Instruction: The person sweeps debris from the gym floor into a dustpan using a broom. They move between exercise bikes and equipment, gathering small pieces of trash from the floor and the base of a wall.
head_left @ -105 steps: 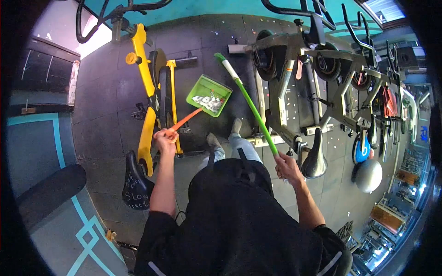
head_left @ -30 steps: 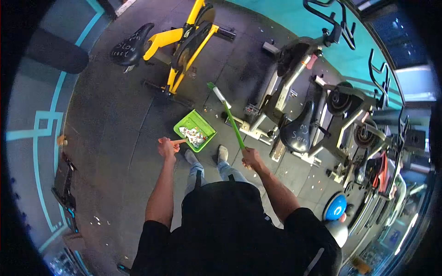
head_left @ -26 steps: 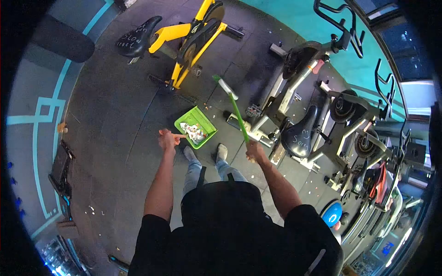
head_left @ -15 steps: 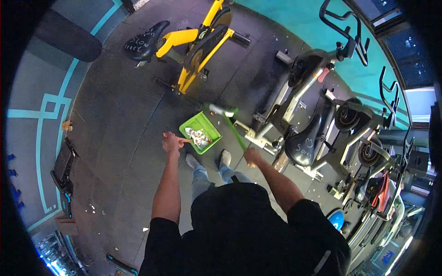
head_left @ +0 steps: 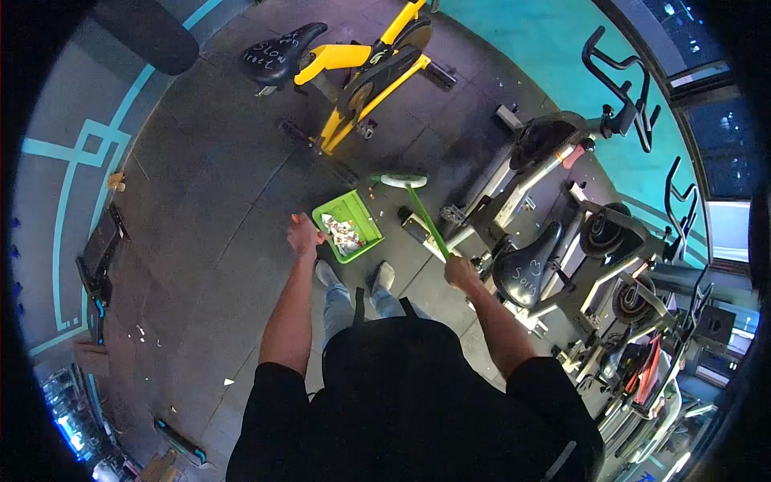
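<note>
My left hand (head_left: 303, 236) is closed around the handle of a green dustpan (head_left: 369, 224), held just in front of my feet. White scraps of litter (head_left: 343, 232) are heaped inside it, with small reddish-brown bits among them. My right hand (head_left: 460, 273) grips the green stick of a broom (head_left: 429, 224). The broom's pale head with green edges (head_left: 403, 181) is beyond the dustpan's far right corner, apart from it. A few tiny crumbs (head_left: 371, 193) lie between the broom head and the pan.
A yellow exercise bike (head_left: 336, 64) stands ahead. Silver-and-black exercise bikes (head_left: 526, 269) line the right side, their feet close to the broom stick. White scraps (head_left: 229, 381) dot the dark floor at left. A grey wall with teal stripes (head_left: 60, 149) bounds the left.
The broom head has swung round from an angled, blurred position to lie nearly crosswise, slightly farther forward. The dustpan stays in my left hand. The whole view has shifted a little.
</note>
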`<state>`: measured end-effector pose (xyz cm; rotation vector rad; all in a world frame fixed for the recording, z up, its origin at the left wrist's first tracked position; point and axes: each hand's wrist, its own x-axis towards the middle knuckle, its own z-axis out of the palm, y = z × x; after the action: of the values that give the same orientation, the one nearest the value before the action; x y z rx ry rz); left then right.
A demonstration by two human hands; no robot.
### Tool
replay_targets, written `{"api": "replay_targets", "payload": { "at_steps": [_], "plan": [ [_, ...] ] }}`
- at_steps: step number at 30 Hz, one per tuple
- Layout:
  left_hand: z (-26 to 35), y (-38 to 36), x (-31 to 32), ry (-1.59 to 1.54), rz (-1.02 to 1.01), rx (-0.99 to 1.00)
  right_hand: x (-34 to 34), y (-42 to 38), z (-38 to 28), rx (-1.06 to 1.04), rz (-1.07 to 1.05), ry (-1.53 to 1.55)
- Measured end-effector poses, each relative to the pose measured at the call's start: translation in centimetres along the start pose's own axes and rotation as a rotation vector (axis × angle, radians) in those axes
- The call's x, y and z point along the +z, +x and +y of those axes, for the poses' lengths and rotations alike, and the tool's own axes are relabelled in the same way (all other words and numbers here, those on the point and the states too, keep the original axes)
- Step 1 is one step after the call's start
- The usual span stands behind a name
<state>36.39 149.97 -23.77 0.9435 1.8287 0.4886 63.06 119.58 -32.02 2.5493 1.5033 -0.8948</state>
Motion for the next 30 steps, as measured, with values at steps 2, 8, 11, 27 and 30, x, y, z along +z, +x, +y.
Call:
{"api": "replay_targets", "payload": {
  "at_steps": [2, 8, 11, 27, 30],
  "plan": [
    [-0.9, 0.2, 0.0, -0.035, -0.008, -0.047, 0.0, 1.3, -0.4, -0.412, -0.306, -0.434],
    [-1.0, -0.9, 0.0, 0.038, 0.023, 0.015, 0.0, -4.4, -4.5, -0.005, -0.221, 0.059],
    [-0.9, -0.8, -0.8, 0.007, -0.016, -0.017, -2.9, -8.5, -5.6, -0.012, -0.149, 0.281],
    [-5.0, 0.0, -4.1, -0.216, 0.001, -0.041, -1.6, -13.4, -4.7, 0.289, -0.407, 0.861],
    [-6.6, 2.1, -5.6, -0.250, -0.099, -0.076, -1.0, -14.8, -3.3, -0.001, -0.201, 0.633]
  ]
}}
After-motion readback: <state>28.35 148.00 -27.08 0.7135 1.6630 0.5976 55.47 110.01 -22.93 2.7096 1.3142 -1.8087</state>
